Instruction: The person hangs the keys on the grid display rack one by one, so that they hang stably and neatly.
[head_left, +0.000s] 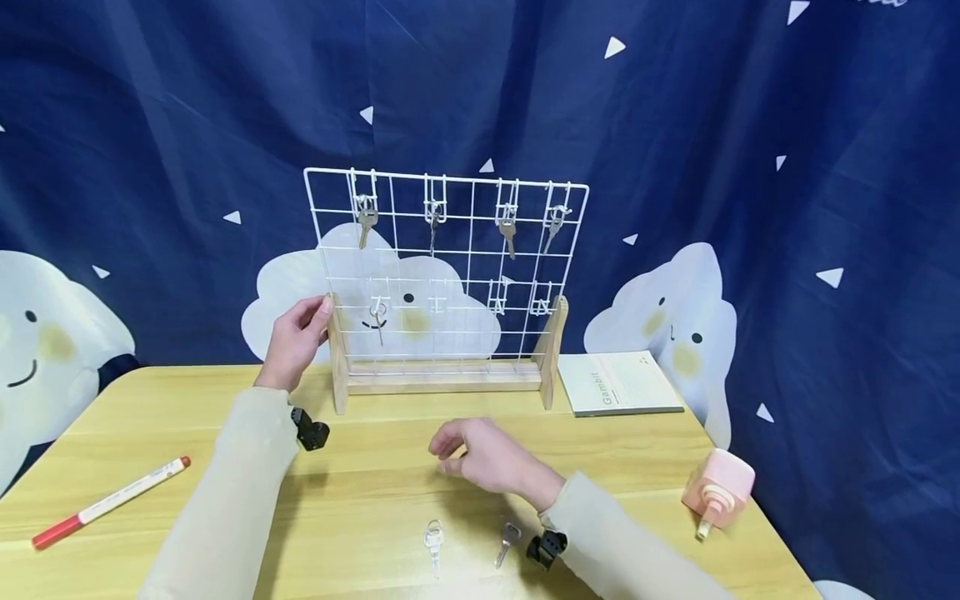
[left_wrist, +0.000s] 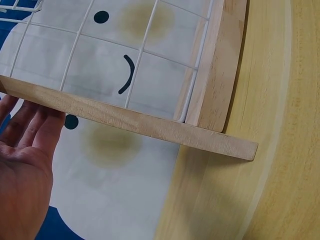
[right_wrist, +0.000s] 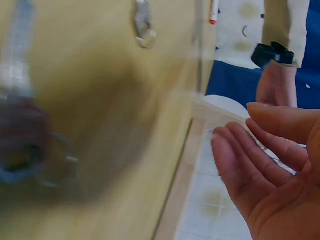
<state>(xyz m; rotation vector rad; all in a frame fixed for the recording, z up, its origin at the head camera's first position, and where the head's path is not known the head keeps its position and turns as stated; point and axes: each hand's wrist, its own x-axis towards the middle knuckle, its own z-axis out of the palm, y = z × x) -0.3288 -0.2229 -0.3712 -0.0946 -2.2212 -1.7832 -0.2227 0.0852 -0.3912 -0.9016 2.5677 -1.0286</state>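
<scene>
A white wire grid rack [head_left: 442, 382] with wooden feet stands at the back of the yellow table [head_left: 375, 492]. Several keys hang along its top row [head_left: 366, 218], and one more hangs lower left [head_left: 378, 317]. My left hand [head_left: 296, 337] rests against the rack's left wooden foot [left_wrist: 150, 127], its straight fingers [left_wrist: 30, 127] touching the wood. My right hand [head_left: 480, 457] hovers low over the table with relaxed fingers [right_wrist: 240, 165] and holds nothing. Two loose keys lie near the front edge, one with a clear head [head_left: 433, 537] and one silver [head_left: 507, 540].
A red-capped marker [head_left: 112, 498] lies at the front left. A notebook [head_left: 618, 383] sits to the right of the rack, and a small pink object [head_left: 718, 492] stands near the right edge. A blue cloud-print curtain hangs behind.
</scene>
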